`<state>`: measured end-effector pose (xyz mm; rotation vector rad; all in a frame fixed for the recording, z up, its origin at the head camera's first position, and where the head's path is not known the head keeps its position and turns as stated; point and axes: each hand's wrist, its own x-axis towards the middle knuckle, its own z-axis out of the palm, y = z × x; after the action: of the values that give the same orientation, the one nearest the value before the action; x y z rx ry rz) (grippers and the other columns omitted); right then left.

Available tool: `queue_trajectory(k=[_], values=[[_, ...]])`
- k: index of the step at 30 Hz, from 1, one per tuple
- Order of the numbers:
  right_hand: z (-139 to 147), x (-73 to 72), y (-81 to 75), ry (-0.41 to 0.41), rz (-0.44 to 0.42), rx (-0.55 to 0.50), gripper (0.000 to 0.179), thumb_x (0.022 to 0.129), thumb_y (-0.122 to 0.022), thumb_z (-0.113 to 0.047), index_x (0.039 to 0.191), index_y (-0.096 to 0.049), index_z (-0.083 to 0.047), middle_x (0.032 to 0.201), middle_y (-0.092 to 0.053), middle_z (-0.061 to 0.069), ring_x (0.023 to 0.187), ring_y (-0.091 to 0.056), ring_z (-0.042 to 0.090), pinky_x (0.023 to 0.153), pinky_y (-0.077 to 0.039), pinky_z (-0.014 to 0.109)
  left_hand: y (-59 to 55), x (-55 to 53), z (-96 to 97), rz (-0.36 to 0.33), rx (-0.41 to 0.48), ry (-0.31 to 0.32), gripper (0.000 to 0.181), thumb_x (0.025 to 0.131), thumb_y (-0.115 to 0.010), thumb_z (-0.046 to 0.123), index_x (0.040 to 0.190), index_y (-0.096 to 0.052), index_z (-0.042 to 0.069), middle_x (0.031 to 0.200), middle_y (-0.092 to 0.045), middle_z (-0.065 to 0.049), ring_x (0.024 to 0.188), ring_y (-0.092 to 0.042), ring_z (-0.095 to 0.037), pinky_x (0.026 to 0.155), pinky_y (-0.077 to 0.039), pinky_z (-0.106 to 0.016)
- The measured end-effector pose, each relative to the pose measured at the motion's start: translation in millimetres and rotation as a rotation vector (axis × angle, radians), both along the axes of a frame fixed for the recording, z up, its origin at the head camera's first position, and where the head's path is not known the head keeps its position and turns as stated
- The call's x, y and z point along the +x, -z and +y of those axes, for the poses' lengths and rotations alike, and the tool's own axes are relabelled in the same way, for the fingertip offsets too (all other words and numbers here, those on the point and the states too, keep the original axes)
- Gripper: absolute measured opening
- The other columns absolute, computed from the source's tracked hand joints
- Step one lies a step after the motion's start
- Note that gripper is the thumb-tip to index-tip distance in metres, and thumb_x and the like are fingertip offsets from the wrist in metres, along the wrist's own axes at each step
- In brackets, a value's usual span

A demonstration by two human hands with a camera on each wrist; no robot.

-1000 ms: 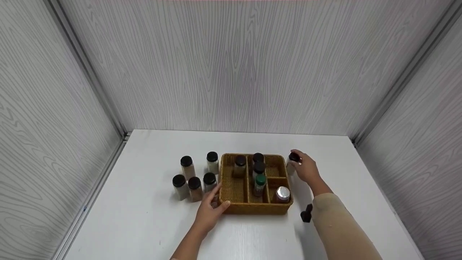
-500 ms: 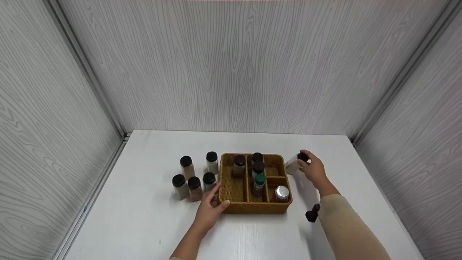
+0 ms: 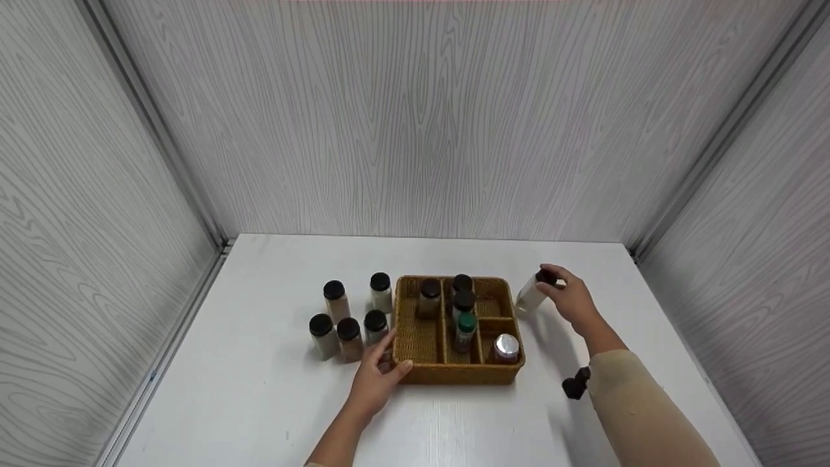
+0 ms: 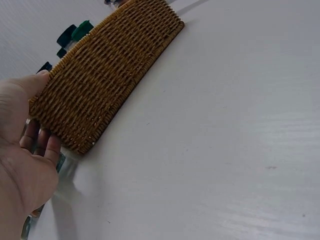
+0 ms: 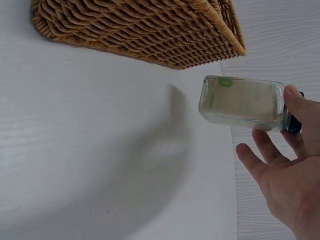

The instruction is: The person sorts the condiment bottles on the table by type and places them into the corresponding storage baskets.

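By its black cap, my right hand (image 3: 569, 299) holds a clear glass spice jar (image 3: 531, 295) to the right of the divided wicker basket (image 3: 454, 374). The jar leans, its base pointing toward the basket; in the right wrist view the pale contents of the glass jar (image 5: 242, 102) show. At the basket's front left corner, my left hand (image 3: 375, 383) grips the woven wall, thumb at the front and fingers along the left side. Inside the basket stand several jars: a black-capped one (image 3: 430, 299) at left, a green-capped one (image 3: 465, 334) mid-row, and a silver-topped one (image 3: 506, 349) at front right.
Several black-capped jars, among them a brown-filled one (image 3: 351, 340), stand on the white table (image 3: 272, 272) left of the basket, close to my left hand. Grey wood-grain panels (image 3: 415, 130) enclose the table's back and sides. A small black object (image 3: 574, 384) appears beside my right sleeve.
My right hand has moved right and slightly up, away from the basket, with the jar, which has gone from nearly upright to tilted. The left hand stays at the basket's corner.
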<state>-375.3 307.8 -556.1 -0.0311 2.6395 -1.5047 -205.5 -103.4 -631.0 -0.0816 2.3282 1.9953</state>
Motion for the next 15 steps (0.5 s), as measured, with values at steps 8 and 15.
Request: queue_trajectory(k=[8, 15], values=[[0, 5.5, -8.3, -0.05, -0.008, -0.059, 0.062, 0.11, -0.066, -0.023, 0.166, -0.041, -0.008, 0.167, -0.038, 0.027, 0.157, -0.044, 0.046, 0.124, -0.048, 0.054, 0.3, 0.8, -0.3, 0.003, 0.018, -0.004, 0.077, 0.101, -0.08, 0.028, 0.168, -0.042, 0.024, 0.165, -0.04, -0.025, 0.144, -0.053, -0.041, 0.12, -0.05, -0.055], [1, 9.7, -21.3, -0.061, 0.025, -0.004, 0.067, 0.109, -0.069, -0.029, 0.168, -0.04, -0.011, 0.167, -0.041, 0.027, 0.153, -0.051, 0.044, 0.12, -0.053, 0.052, -1.3, 1.6, 0.9, -0.004, 0.001, 0.002, 0.079, 0.101, -0.08, 0.032, 0.169, -0.042, 0.026, 0.165, -0.04, -0.023, 0.145, -0.053, -0.042, 0.118, -0.053, -0.053]])
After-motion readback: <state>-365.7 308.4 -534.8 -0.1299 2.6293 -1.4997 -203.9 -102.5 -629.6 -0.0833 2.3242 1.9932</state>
